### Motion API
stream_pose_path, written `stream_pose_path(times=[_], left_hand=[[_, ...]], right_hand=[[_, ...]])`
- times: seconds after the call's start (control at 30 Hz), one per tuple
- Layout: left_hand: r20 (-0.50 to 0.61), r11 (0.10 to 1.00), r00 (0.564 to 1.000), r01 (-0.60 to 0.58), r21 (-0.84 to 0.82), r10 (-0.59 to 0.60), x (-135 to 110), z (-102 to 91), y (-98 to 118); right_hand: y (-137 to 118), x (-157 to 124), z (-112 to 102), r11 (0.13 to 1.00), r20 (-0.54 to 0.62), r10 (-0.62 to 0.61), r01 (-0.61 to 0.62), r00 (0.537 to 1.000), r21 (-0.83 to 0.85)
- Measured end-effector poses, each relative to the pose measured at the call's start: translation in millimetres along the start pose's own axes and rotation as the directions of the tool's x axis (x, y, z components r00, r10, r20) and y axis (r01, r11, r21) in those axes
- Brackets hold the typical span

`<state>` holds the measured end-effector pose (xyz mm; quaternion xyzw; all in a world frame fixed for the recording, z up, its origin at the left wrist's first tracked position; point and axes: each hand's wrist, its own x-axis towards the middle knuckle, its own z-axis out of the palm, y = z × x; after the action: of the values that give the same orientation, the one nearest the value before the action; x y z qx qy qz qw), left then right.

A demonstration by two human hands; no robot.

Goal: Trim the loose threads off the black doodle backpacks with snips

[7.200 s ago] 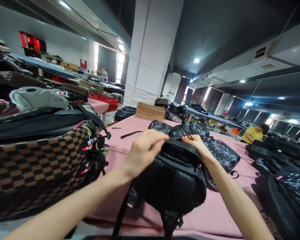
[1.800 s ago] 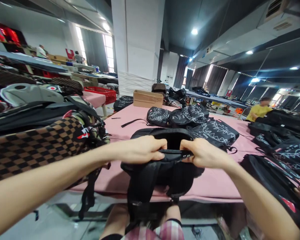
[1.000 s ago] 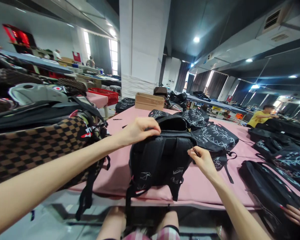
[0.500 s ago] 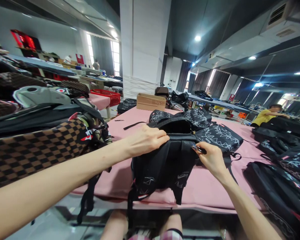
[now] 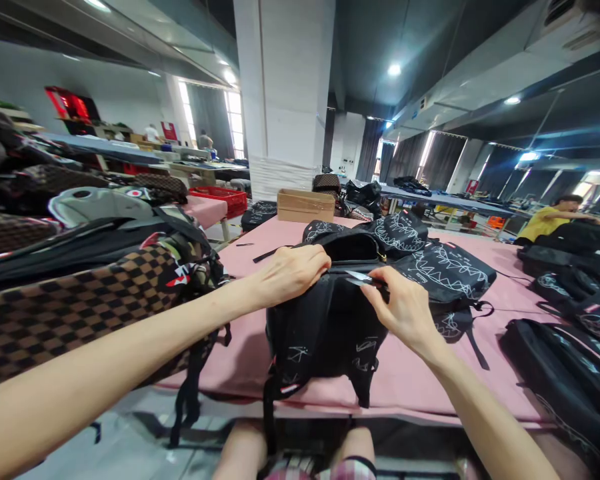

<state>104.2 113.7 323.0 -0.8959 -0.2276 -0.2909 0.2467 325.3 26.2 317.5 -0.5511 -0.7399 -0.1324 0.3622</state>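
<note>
A black backpack (image 5: 325,333) with white line prints stands on the pink table, its top opening gaping away from me. My left hand (image 5: 300,270) is closed on the upper edge of the backpack, at the left of the opening. In my right hand (image 5: 405,300) is a small pair of thread snips (image 5: 359,276), its bright blades pointing left along the same edge, toward my left hand. The blades appear slightly apart. Whether they touch a thread is too small to tell. Straps hang from the backpack's lower end over the table's front edge.
More black printed backpacks (image 5: 445,270) lie behind and to the right on the pink table (image 5: 430,373). Brown checkered bags (image 5: 80,300) are piled at left. A cardboard box (image 5: 305,205) stands at the back by a white pillar (image 5: 285,100). A person in yellow (image 5: 545,223) works far right.
My right hand has moved left along the backpack's top edge, and the snips' blades now show clearly near the middle. My left hand keeps its hold. The view has shifted slightly.
</note>
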Motion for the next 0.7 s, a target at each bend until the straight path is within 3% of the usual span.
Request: stream_pose_path(times=[0.13,0.27,0.43,0.7], left_hand=[[-0.071,0.991,0.997,-0.036,-0.125,0.028,-3.9,0.5,-3.2],[-0.115,0.991,0.989,-0.099,-0.087,0.089,-5.5,-2.5,-4.6],[-0.091,0.986,0.983,-0.16,-0.038,0.156,-5.4,-3.6,-2.2],[-0.101,0.992,0.992,-0.089,-0.088,0.08,-0.9,-0.6,1.1]], right_hand=[[-6.7,5.6,11.2,0.997,-0.025,-0.052,0.054,0.998,0.06],[-7.2,7.6,15.8,0.995,-0.076,-0.071,0.076,0.995,0.064],[-10.4,7.6,15.9,0.993,-0.1,-0.116,0.116,0.988,-0.012],[-12.8,6.7,18.8,0.985,-0.117,-0.146,0.132,0.982,-0.115]])
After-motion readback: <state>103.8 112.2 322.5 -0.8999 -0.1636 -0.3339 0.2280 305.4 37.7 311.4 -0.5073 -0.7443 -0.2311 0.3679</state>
